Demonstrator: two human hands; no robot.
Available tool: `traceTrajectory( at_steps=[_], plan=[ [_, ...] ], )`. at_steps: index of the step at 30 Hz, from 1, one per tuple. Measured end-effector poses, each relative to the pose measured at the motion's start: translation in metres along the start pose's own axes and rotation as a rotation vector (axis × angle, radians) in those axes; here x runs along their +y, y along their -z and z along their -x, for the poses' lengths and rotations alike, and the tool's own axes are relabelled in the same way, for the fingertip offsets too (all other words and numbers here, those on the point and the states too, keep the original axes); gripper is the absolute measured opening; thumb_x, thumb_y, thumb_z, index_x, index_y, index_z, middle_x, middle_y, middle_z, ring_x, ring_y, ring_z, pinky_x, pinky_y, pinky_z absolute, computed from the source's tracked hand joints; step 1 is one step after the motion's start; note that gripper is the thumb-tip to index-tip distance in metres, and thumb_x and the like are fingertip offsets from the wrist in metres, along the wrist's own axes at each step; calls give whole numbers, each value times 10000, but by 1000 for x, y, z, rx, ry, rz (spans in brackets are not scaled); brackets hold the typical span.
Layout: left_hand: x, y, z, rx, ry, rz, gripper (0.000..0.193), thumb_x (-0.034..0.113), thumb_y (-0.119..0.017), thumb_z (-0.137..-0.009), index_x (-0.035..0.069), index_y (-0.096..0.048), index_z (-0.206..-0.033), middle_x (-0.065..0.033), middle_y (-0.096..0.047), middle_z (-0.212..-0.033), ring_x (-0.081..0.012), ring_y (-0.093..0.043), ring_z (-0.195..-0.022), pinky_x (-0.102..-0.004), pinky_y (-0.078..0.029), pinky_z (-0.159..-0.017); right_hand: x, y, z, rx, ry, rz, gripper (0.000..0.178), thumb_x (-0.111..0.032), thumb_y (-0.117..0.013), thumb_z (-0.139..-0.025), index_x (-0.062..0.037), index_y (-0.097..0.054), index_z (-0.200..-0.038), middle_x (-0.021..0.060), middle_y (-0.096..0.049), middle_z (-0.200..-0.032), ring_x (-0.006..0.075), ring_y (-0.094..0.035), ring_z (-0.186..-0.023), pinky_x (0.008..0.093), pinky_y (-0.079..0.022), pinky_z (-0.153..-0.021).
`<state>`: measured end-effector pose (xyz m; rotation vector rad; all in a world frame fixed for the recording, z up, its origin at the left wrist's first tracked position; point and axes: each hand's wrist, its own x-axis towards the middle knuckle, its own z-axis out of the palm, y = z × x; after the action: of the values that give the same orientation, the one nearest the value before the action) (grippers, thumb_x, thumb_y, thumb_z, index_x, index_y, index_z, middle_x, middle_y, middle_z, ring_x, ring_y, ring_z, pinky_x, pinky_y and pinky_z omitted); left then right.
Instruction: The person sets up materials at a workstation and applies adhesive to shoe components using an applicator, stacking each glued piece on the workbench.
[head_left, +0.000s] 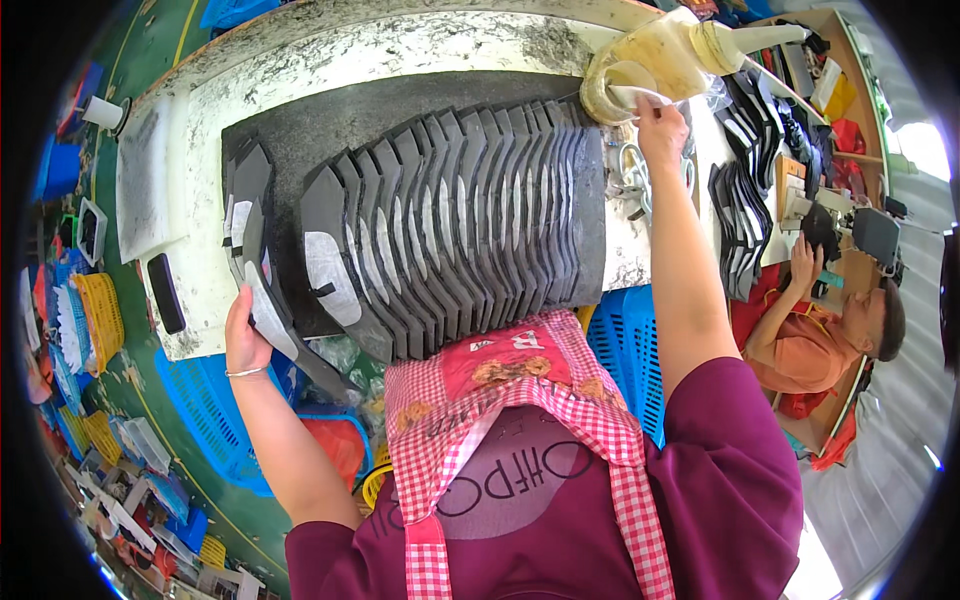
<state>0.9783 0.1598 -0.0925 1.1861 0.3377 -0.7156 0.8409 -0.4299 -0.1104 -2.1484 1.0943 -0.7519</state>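
My left hand (pixel 247 345) is closed on the edge of a small stack of curved dark grey foam-like pieces (pixel 285 325), whose lower end sticks out past the table edge. Lighter grey patches show on these pieces. My right hand (pixel 662 132) reaches to the cut-open mouth of a yellowed plastic bottle (pixel 655 62) lying on its side. Its fingers pinch a whitish flat tool (pixel 636 96), partly inside the bottle; its exact kind is hidden. Between my hands, a long row of overlapping dark grey pieces (pixel 450 220) with pale grey patches lies fanned out on a black mat (pixel 290 120).
A black phone (pixel 166 293) lies at the table's left edge. More dark pieces (pixel 740 220) are stacked at the right. Blue baskets (pixel 628 345) stand below the table's front edge. A person in orange (pixel 815 345) works at the right beside a wooden shelf (pixel 862 110).
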Motion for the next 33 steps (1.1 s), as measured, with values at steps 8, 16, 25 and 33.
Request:
traceTrajectory(
  at_steps=[8, 16, 25, 33],
  plan=[
    [-35, 47, -22, 531, -353, -1423, 667, 480, -570, -878, -66, -448, -1241, -335, -549, -1154, -444, -531, -1104, -434, -427, -919, 55, -2, -28, -186, -446, -892, 67, -15, -621, -853, 31, -636, -900, 76, -628, -838, 151, -598, -714, 244, -521, -637],
    [-10, 2, 11, 260, -144, -79, 517, 199, -579, -920, -41, -395, -1340, -104, -578, -1206, -161, -562, -1082, -305, -427, -951, -60, -44, 76, -605, -488, -1009, 149, -71, -623, -877, 25, -623, -991, 91, -660, -834, 155, -635, -695, 234, -524, -595],
    [-67, -34, -48, 285, -464, -1095, 276, 284, -461, -944, 62, -474, -1108, -258, -608, -783, -475, -589, -795, -511, -443, -672, -180, -145, 172, -1105, -46, -639, 253, -199, -622, -904, 42, -643, -977, 74, -662, -843, 102, -622, -736, 246, -519, -636],
    [-68, -39, -50, 286, -429, -1246, 255, 265, -442, -945, 60, -460, -1095, -282, -607, -785, -479, -585, -802, -553, -447, -695, -201, -190, 189, -763, 757, -285, 139, -102, -588, -839, -68, -670, -947, 167, -649, -823, 365, -619, -739, 377, -508, -679]
  ],
)
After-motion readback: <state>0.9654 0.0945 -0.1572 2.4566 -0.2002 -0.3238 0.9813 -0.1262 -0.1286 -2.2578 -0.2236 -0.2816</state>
